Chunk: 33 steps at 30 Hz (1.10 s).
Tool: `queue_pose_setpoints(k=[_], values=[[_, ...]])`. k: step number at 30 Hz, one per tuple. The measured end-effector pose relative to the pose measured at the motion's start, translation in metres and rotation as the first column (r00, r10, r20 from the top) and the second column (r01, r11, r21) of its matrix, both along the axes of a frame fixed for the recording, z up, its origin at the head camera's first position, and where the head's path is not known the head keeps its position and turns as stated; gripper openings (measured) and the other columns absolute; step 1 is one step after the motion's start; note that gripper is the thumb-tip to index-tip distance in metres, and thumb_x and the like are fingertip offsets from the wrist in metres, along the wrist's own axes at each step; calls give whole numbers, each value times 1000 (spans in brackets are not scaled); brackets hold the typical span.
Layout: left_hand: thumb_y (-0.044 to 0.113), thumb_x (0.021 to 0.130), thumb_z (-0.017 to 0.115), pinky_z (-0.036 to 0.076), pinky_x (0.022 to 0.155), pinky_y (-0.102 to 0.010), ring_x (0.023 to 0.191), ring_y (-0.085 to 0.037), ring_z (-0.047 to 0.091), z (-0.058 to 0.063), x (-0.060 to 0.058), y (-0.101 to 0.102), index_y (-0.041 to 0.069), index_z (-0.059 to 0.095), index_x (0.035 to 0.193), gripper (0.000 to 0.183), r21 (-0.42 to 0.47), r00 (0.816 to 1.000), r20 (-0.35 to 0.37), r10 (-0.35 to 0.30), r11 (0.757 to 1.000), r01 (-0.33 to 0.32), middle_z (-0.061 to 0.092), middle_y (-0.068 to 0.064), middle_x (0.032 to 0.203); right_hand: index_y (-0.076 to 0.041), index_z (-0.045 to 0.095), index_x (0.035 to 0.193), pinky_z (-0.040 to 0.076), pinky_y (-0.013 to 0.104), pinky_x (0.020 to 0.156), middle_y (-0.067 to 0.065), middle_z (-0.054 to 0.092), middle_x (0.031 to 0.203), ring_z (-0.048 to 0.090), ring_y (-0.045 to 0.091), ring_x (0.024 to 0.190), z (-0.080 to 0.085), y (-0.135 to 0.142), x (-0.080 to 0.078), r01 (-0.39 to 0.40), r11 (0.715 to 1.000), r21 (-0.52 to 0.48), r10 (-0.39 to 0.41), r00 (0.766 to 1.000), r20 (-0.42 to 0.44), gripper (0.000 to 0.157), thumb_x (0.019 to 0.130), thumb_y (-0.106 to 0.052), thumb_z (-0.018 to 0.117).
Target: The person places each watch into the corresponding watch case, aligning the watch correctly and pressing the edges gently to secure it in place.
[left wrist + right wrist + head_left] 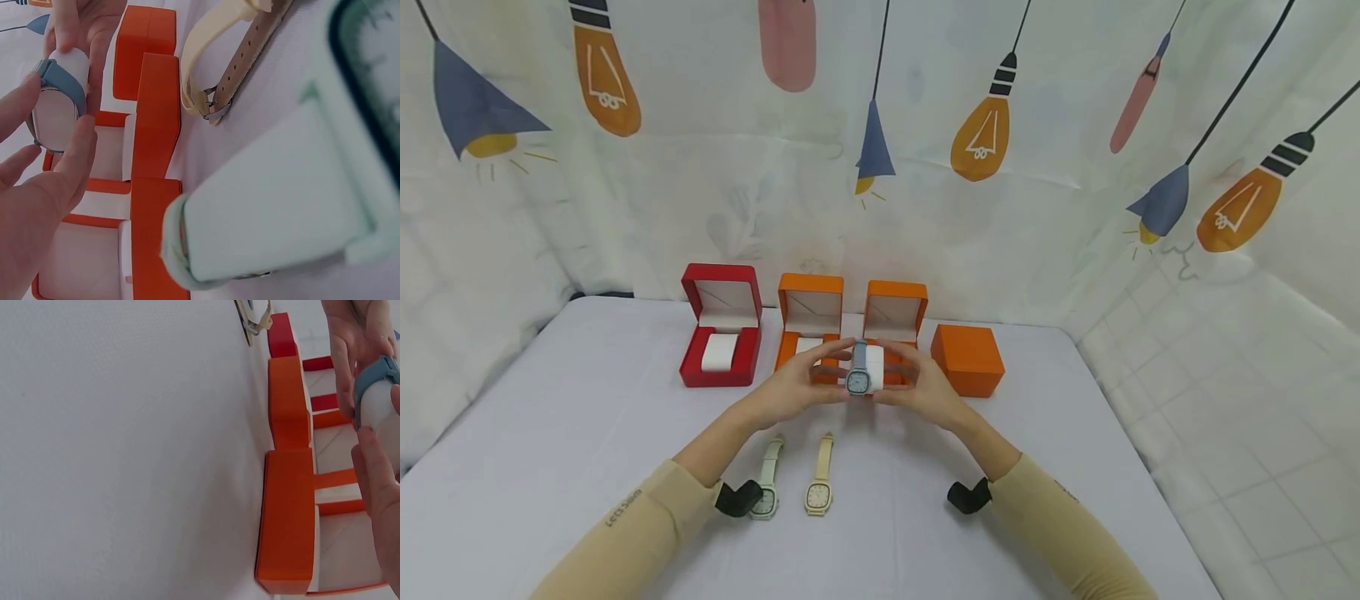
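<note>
Left hand [793,392] pinches the blue watch [857,382]; right hand [931,390] pinches the white cushion [876,368]. Probably light, cushion compressible: grip by the strap [860,355].

Blue watch [857,382], looped around white cushion [876,365]

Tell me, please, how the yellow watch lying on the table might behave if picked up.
The yellow watch will probably flex along its thin, curved strap. Its case, wider than the strap, may make that end hang lower.
</note>
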<state>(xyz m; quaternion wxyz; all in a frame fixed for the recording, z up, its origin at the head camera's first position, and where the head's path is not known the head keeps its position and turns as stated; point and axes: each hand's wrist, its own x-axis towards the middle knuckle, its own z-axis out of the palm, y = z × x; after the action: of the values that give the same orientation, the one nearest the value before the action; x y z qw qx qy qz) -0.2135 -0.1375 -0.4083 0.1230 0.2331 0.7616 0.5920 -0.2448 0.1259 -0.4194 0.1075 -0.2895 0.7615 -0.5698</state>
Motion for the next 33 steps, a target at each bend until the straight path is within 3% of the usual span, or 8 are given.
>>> queue_pose_setpoints(k=[8, 14, 21, 27, 33], values=[[18, 95, 76, 48, 105, -50, 135, -36, 48, -1, -1, -5, 22, 38, 160, 75, 10, 999, 37, -14, 1000, 13, 45, -11, 152, -23, 45, 155, 55, 37, 96, 1, 44, 151, 56, 29, 127, 4, 0, 2, 0, 1000, 25, -1, 999, 50, 78, 88, -9, 83], [18, 96, 76, 49, 105, -49, 135, -36, 47, -1, -1, -6, 24, 40, 158, 72, 4, 999, 41, -5, 1000, 5, 46, -10, 150, -18, 48, 152, 56, 37, 95, 4, 51, 145, 59, 28, 122, 4, -2, 3, 19, 999, 28, -20, 999, 50, 78, 85, -7, 85], [12, 97, 73, 46, 107, -51, 138, -38, 43, 0, 1, -3, 20, 36, 161, 74, 14, 999, 27, -17, 1000, 16, 40, -8, 157, -8, 48, 152, 58, 36, 92, 8, 52, 145, 60, 31, 116, 2, -2, 3, 50, 998, 35, -50, 999, -9, 79, 83, -6, 87], [8, 97, 71, 46, 107, -51, 138, -37, 45, 0, 4, -1, 17, 33, 162, 76, 7, 1000, 23, -18, 1000, 18, 36, -7, 161, -17, 52, 151, 58, 36, 91, 4, 48, 150, 58, 39, 118, -2, -1, 4, 66, 998, 24, -66, 998, 10, 77, 83, -8, 87], [7, 98, 70, 47, 107, -51, 138, -38, 46, 0, 5, 1, 18, 32, 162, 76, 28, 999, 33, -26, 999, 25, 36, -10, 160, -12, 49, 152, 58, 36, 91, 7, 48, 147, 57, 41, 120, -6, -6, 3, 61, 998, 7, -61, 998, 20, 79, 83, -4, 86]])
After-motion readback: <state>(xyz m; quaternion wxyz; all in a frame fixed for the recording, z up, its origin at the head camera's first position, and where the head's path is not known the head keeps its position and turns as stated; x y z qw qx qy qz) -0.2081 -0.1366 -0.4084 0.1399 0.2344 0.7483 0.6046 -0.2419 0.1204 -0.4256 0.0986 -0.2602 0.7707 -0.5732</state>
